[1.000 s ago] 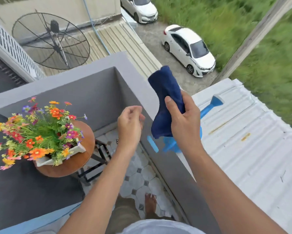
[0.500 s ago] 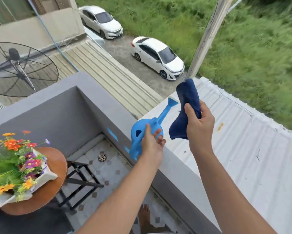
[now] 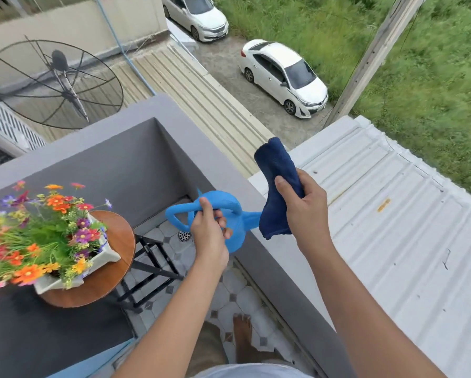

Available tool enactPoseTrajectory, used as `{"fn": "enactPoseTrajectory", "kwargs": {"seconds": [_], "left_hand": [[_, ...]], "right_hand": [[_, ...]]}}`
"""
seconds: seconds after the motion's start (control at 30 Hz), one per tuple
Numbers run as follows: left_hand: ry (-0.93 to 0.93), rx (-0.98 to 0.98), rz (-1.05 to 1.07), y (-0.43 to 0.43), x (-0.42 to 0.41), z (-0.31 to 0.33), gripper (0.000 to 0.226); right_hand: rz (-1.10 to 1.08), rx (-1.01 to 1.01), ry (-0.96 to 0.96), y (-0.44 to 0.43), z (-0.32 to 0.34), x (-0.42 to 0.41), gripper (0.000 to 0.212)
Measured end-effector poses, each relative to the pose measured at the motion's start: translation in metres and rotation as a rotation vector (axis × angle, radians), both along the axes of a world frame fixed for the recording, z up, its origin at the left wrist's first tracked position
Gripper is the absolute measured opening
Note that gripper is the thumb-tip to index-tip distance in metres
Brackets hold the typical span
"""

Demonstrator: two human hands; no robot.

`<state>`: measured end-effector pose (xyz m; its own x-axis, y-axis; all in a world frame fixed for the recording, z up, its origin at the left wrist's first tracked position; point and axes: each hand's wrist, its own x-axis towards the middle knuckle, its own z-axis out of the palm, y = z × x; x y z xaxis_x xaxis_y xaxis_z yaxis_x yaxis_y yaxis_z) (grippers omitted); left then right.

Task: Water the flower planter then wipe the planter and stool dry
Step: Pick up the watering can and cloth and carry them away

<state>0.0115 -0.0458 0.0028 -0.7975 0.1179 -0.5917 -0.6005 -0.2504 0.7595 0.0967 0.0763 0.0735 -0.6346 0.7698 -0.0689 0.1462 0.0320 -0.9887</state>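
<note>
The round wooden stool carries the white ceramic-looking planter, stiff and probably heavy, its blooms overhanging the stool's left edge. The smooth blue plastic watering can, rigid and likely light, hangs beside the stool's right edge, left hand clamped on its looped handle. The right hand grips a soft navy cloth.
</note>
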Motion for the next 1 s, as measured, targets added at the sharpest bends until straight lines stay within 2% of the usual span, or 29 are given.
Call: {"fn": "enactPoseTrajectory", "kwargs": {"seconds": [0.1, 0.23, 0.3, 0.37, 0.5, 0.6, 0.67, 0.73, 0.83, 0.93, 1.0], "left_hand": [[0.018, -0.106, 0.009, -0.035, -0.022, -0.02, 0.038], [-0.023, -0.298, -0.048, -0.077, -0.055, -0.068, 0.043], [-0.035, -0.393, -0.098, -0.094, -0.075, -0.104, 0.044], [-0.059, -0.464, -0.147, -0.109, -0.093, -0.154, 0.045], [-0.109, -0.663, -0.254, -0.129, -0.127, -0.274, 0.063], [-0.1, -0.752, -0.385, -0.132, -0.149, -0.358, 0.053], [-0.133, -0.845, -0.478, -0.132, -0.166, -0.44, 0.045], [-0.182, -0.851, -0.565, -0.133, -0.178, -0.517, 0.039], [-0.276, -0.802, -0.631, -0.137, -0.188, -0.615, 0.044], [-0.318, -0.74, -0.638, -0.132, -0.2, -0.674, 0.043], [-0.333, -0.728, -0.639, -0.125, -0.209, -0.697, 0.044]], "right_hand": [[0.103, -0.034, -0.036, -0.021, -0.018, -0.021, 0.006], [0.211, -0.07, -0.117, -0.052, -0.058, -0.057, 0.024], [0.25, -0.099, -0.177, -0.067, -0.089, -0.077, 0.024], [0.269, -0.148, -0.257, -0.082, -0.134, -0.095, 0.023], [0.225, -0.222, -0.46, -0.101, -0.251, -0.122, 0.031], [0.181, -0.228, -0.605, -0.102, -0.337, -0.133, 0.034], [0.195, -0.216, -0.694, -0.102, -0.42, -0.142, 0.031], [0.224, -0.212, -0.766, -0.099, -0.488, -0.146, 0.022], [0.301, -0.17, -0.874, -0.093, -0.565, -0.149, 0.028], [0.37, -0.166, -0.919, -0.083, -0.613, -0.154, 0.035], [0.425, -0.186, -0.925, -0.077, -0.638, -0.158, 0.032]]}}
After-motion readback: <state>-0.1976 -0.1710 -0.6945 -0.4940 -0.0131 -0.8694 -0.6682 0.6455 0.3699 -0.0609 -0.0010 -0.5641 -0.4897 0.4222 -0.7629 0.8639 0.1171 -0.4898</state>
